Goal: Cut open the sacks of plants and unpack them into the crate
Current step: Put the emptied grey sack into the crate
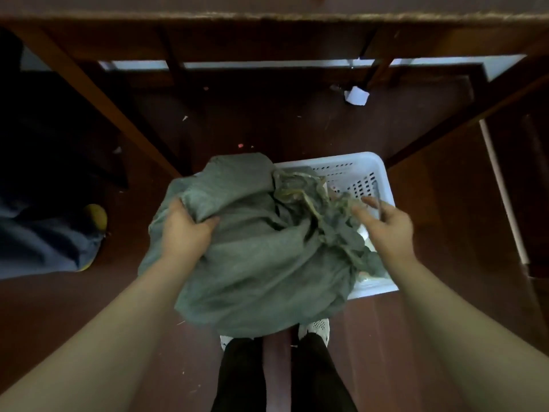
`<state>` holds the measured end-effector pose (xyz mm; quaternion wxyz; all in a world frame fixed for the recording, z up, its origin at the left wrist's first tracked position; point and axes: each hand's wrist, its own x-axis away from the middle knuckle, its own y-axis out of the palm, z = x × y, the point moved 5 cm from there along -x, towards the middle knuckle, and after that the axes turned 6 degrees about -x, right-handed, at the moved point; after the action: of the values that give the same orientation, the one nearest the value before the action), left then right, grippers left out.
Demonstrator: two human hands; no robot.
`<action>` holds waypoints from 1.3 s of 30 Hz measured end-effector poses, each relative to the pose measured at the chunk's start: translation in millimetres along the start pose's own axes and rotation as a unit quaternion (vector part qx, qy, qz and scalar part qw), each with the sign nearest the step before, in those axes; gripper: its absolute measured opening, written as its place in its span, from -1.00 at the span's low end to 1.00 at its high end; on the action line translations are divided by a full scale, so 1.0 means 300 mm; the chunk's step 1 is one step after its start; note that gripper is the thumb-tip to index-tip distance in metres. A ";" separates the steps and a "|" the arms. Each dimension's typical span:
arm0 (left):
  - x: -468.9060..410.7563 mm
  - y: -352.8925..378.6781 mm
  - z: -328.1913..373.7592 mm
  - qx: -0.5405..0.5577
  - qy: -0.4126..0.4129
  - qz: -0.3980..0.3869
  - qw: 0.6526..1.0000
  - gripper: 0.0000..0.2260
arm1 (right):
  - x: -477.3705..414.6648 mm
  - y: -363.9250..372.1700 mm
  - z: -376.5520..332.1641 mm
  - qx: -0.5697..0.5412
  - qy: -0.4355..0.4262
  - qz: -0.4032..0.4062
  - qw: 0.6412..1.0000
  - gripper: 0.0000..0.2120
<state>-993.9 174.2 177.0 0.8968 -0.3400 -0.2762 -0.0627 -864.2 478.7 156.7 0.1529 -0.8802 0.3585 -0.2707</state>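
A large grey-green sack (pixel 261 263) lies crumpled over the left half of a white plastic crate (pixel 377 171) on the floor. My left hand (pixel 184 230) grips a fold of the sack at its left side. My right hand (pixel 386 224) hovers at the sack's frayed mouth (pixel 309 191), fingers spread and loosely bent, touching the loose threads there. Whether it holds any of them is blurred. What is inside the sack stays hidden; pale contents (pixel 368 242) show in the crate under my right hand.
A dark wooden table frame (pixel 267 40) stands over the far side, its legs slanting down left and right of the crate. A white paper scrap (pixel 356 95) lies on the brown floor. Another person's trouser leg and yellow shoe (pixel 95 217) are at left. My shoes (pixel 315 328) stand below the sack.
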 end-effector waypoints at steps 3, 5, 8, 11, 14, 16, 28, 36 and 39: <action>0.000 0.043 0.017 0.105 -0.055 -0.074 0.990 -0.54 | 0.069 0.125 0.039 0.088 -0.026 -0.148 0.985 -0.53; 0.026 0.071 0.044 0.225 -0.121 -0.153 0.955 -0.64 | 0.083 0.179 0.068 0.151 -0.013 -0.194 0.969 -0.44; 0.014 0.078 0.072 0.347 -0.147 -0.192 0.906 -0.63 | 0.084 0.199 0.028 -0.002 0.011 -0.134 0.991 -0.50; 0.052 0.097 0.099 0.307 -0.144 -0.235 0.911 -0.74 | 0.120 0.263 -0.080 -0.189 -0.033 -0.215 0.957 -0.37; 0.111 0.135 0.115 0.274 -0.152 -0.276 0.909 -0.77 | 0.166 0.365 -0.116 -0.242 0.004 -0.326 0.914 -0.33; 0.130 0.145 0.113 0.280 -0.151 -0.302 0.899 -0.67 | 0.177 0.397 -0.115 -0.156 0.007 -0.312 0.937 -0.57; 0.051 0.073 -0.082 -0.210 0.054 -0.042 0.975 -0.14 | 0.049 0.074 0.024 -0.414 0.300 0.016 0.860 -0.77; -0.043 0.115 -0.065 0.095 -0.073 0.055 0.991 -0.78 | -0.007 0.060 -0.003 -0.204 0.199 -0.095 0.954 -0.87; 0.009 0.056 -0.043 0.304 -0.208 0.098 0.924 -0.81 | 0.003 0.095 -0.052 -0.126 0.147 -0.116 0.974 -0.90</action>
<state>-980.7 178.9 160.7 0.8810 -0.0814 -0.4278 0.1851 -888.5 457.0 156.3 -0.0462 -0.8785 0.3037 -0.3660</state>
